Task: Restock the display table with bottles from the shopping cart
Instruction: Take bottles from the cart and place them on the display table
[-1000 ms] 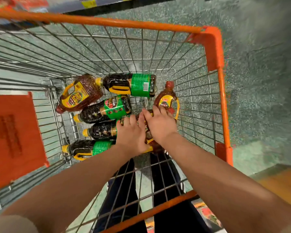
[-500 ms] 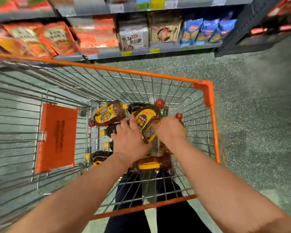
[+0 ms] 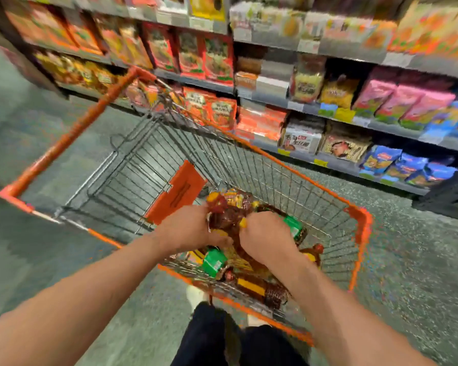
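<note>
An orange-rimmed wire shopping cart stands in front of me. Both hands are inside its near end. My left hand and my right hand grip dark brown sauce bottles with yellow and red labels, lifted above the cart floor. How many bottles each hand has is blurred. Below them lie more bottles: one with a green label, another green-labelled one behind my right hand, a dark bottle with a yellow band, and a red-capped bottle.
Store shelves packed with red, pink and blue packets run along the back and right. An orange child-seat flap sits mid-cart. Grey speckled floor surrounds the cart. My dark trousers and shoes show below.
My hands have lifted brown bottles up from the pile on the cart floor. The view has swung up and left, and the shelves now fill the top.
</note>
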Demonstrator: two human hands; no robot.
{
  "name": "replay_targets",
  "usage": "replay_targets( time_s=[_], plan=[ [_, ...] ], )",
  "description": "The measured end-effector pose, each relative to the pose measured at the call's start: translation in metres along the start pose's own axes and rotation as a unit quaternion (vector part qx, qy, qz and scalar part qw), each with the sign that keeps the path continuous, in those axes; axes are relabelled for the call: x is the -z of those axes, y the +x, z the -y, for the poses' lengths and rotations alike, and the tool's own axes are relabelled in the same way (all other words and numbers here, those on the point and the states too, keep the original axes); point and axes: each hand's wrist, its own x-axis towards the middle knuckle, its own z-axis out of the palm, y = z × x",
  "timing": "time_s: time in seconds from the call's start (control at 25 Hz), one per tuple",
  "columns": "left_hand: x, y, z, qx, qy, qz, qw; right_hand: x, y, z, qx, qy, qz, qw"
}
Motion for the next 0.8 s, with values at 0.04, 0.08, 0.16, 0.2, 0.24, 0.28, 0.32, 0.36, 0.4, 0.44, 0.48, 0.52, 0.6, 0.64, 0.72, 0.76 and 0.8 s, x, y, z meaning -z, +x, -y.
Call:
replay_targets(
  time_s=[0.04,0.08,0.16,0.2,0.24,0.28,0.32,0.36,0.4,0.44,0.48,0.52,0.6,0.64,0.72,0.76,0.8],
  plan=[
    [0.009,-0.022,0.003,0.005,-0.026,-0.008,1.0,0.007,-0.009,0.007,0.028,0.0,-0.004,1.0],
    [0.017,-0.045,0.006,0.003,-0.041,-0.022,0.999,0.014,-0.018,0.015,0.064,-0.005,-0.007,0.998],
    [0.036,-0.093,0.005,0.019,-0.025,-0.07,0.997,0.029,-0.033,0.036,0.141,-0.035,-0.009,0.989],
    [0.044,-0.115,0.004,0.037,0.01,-0.097,0.995,0.037,-0.039,0.048,0.171,-0.051,-0.005,0.984],
    [0.05,-0.135,0.003,0.056,0.06,-0.121,0.989,0.045,-0.046,0.06,0.196,-0.062,0.001,0.979],
    [0.055,-0.159,0.003,0.076,0.111,-0.144,0.98,0.053,-0.054,0.076,0.221,-0.074,0.006,0.972],
    [0.057,-0.182,0.004,0.09,0.154,-0.157,0.971,0.06,-0.062,0.092,0.243,-0.088,0.008,0.966],
    [0.057,-0.205,0.007,0.106,0.183,-0.169,0.963,0.065,-0.071,0.109,0.265,-0.105,0.008,0.959],
    [0.055,-0.23,0.012,0.127,0.192,-0.182,0.956,0.068,-0.082,0.128,0.29,-0.121,0.001,0.95],
    [0.052,-0.256,0.017,0.15,0.186,-0.199,0.95,0.068,-0.092,0.148,0.315,-0.141,-0.009,0.939],
    [0.047,-0.282,0.025,0.179,0.175,-0.211,0.945,0.066,-0.104,0.169,0.34,-0.162,-0.024,0.926],
    [0.044,-0.306,0.029,0.203,0.166,-0.218,0.94,0.063,-0.114,0.188,0.361,-0.181,-0.04,0.914],
    [0.033,-0.36,0.038,0.253,0.151,-0.224,0.929,0.052,-0.139,0.23,0.413,-0.196,-0.039,0.889],
    [0.024,-0.39,0.045,0.28,0.152,-0.228,0.92,0.044,-0.154,0.253,0.447,-0.201,-0.028,0.871],
    [0.003,-0.446,0.06,0.343,0.163,-0.227,0.897,0.021,-0.183,0.297,0.523,-0.203,-0.014,0.828],
    [-0.009,-0.475,0.065,0.376,0.158,-0.226,0.885,0.006,-0.199,0.319,0.559,-0.196,-0.006,0.806],
    [-0.023,-0.503,0.069,0.408,0.15,-0.227,0.872,-0.008,-0.215,0.34,0.591,-0.19,-0.004,0.784]
  ],
)
